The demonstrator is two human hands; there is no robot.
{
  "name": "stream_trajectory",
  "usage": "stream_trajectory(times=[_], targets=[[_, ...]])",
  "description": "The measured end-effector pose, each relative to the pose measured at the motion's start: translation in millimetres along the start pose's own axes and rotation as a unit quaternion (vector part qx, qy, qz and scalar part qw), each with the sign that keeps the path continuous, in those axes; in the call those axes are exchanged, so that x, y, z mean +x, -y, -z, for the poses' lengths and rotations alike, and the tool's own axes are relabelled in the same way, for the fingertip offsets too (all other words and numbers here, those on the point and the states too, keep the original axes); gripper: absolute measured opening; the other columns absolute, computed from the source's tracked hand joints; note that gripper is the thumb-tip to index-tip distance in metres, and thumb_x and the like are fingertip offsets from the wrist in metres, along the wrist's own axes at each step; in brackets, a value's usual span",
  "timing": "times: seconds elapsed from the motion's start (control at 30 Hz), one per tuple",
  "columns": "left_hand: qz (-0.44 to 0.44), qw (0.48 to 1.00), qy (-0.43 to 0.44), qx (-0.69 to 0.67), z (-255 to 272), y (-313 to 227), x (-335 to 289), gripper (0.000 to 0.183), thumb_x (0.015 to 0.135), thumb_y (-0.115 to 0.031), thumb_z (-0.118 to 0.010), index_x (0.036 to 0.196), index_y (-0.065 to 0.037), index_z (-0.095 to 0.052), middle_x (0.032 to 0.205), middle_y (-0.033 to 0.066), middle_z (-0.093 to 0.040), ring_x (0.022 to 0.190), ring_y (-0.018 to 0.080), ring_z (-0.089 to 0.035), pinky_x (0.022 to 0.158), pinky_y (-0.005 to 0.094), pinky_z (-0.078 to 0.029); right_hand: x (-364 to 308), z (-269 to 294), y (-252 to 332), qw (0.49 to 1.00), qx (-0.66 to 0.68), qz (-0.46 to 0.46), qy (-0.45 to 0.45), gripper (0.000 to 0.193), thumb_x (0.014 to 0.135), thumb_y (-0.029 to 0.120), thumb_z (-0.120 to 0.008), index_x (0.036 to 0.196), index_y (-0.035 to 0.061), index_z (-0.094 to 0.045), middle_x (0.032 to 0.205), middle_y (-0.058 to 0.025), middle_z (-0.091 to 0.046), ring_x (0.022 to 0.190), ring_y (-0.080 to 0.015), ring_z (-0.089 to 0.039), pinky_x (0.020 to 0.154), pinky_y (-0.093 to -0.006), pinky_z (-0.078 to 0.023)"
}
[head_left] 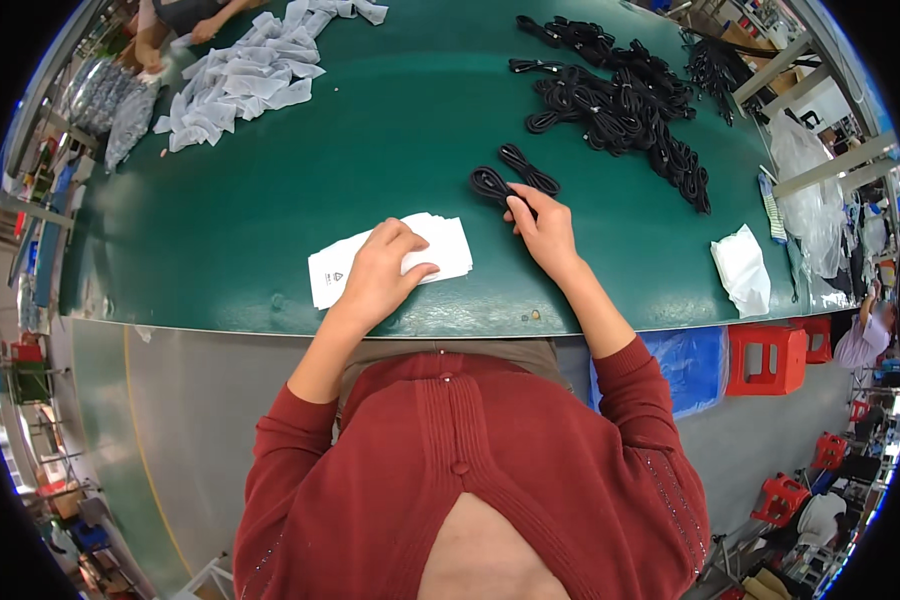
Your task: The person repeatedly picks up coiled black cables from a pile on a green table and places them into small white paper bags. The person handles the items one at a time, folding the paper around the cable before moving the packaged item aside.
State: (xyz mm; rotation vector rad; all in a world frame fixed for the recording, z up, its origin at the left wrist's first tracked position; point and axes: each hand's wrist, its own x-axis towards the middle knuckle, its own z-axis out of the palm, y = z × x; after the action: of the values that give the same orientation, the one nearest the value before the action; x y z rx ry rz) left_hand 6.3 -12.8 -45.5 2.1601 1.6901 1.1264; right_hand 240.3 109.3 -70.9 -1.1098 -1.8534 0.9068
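My right hand [547, 235] pinches a coiled black cable [488, 184] between thumb and fingers, holding it over the green table. Just behind that coil lies another bundled black cable [532, 172]. A stack of flat white plastic bags [450, 243] with small dark print lies in front of me, its edges slightly fanned. Resting on these bags is my left hand [375, 272], fingers bent and thumb spread away from them. I see nothing gripped between the left thumb and fingers.
A pile of coiled black cables [615, 105] spreads across the far right of the green table [400, 130]. Filled white bags [245, 80] are heaped at the far left, near another person's hands [205, 30]. A crumpled white bag [741, 270] lies near the right edge; red stools [767, 360] stand below.
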Motion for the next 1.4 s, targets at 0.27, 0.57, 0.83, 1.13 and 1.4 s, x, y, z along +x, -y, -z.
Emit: stream_trajectory(times=[0.27,0.57,0.83,1.13,1.4], targets=[[0.121,0.989,-0.009,-0.086,-7.8,4.2,-6.2,0.008,0.082,-0.001,-0.072,0.087,0.000,-0.065,0.081,0.0072,-0.060,0.070,0.0169,-0.057,0.068,0.0279,-0.048,-35.5,-18.3,44.4,0.998,0.061,0.010,0.025,0.026,0.099,0.012,-0.058,0.117,-0.0027,-0.067,0.077,-0.0046,-0.069,0.059,-0.0063,-0.056,0.055,-0.0228,-0.047],[0.188,0.960,-0.073,-0.194,-9.6,11.1,-8.7,0.005,0.086,0.000,-0.067,0.089,0.000,-0.064,0.084,0.0058,-0.063,0.072,0.0136,-0.057,0.067,0.0269,-0.047,-42.4,-16.6,58.0,0.958,-0.145,0.239,0.059,0.020,0.086,0.011,-0.070,0.102,0.0012,-0.067,0.078,-0.0106,-0.065,0.065,-0.0278,-0.065,0.058,-0.0382,-0.051],[-0.001,0.993,-0.001,-0.118,9.3,-6.9,-0.3,0.010,0.083,0.004,-0.067,0.088,-0.001,-0.061,0.095,0.0084,-0.064,0.085,0.0231,-0.060,0.076,0.0328,-0.050,-35.9,-21.3,49.0,0.984,0.080,-0.021,0.158,0.024,0.098,0.022,-0.058,0.092,-0.0001,-0.064,0.068,-0.0097,-0.067,0.049,-0.0179,-0.058,0.052,-0.0320,-0.048],[0.023,0.992,-0.004,-0.125,27.3,-4.8,12.1,0.008,0.083,0.002,-0.067,0.086,-0.002,-0.061,0.097,0.0083,-0.063,0.087,0.0231,-0.059,0.073,0.0316,-0.048,-51.2,-33.8,62.1,0.981,0.144,0.021,0.129,0.019,0.098,0.023,-0.061,0.100,0.0041,-0.056,0.075,-0.0100,-0.067,0.052,-0.0170,-0.056,0.052,-0.0325,-0.045],[0.015,0.995,0.022,-0.096,28.1,-5.4,12.6,0.008,0.083,0.000,-0.068,0.085,-0.002,-0.061,0.096,0.0082,-0.063,0.088,0.0235,-0.059,0.075,0.0321,-0.047,-45.5,-28.7,56.3,0.964,-0.048,0.247,0.088,0.020,0.087,0.014,-0.071,0.099,0.0053,-0.059,0.079,-0.0094,-0.064,0.064,-0.0287,-0.059,0.062,-0.0380,-0.048]])
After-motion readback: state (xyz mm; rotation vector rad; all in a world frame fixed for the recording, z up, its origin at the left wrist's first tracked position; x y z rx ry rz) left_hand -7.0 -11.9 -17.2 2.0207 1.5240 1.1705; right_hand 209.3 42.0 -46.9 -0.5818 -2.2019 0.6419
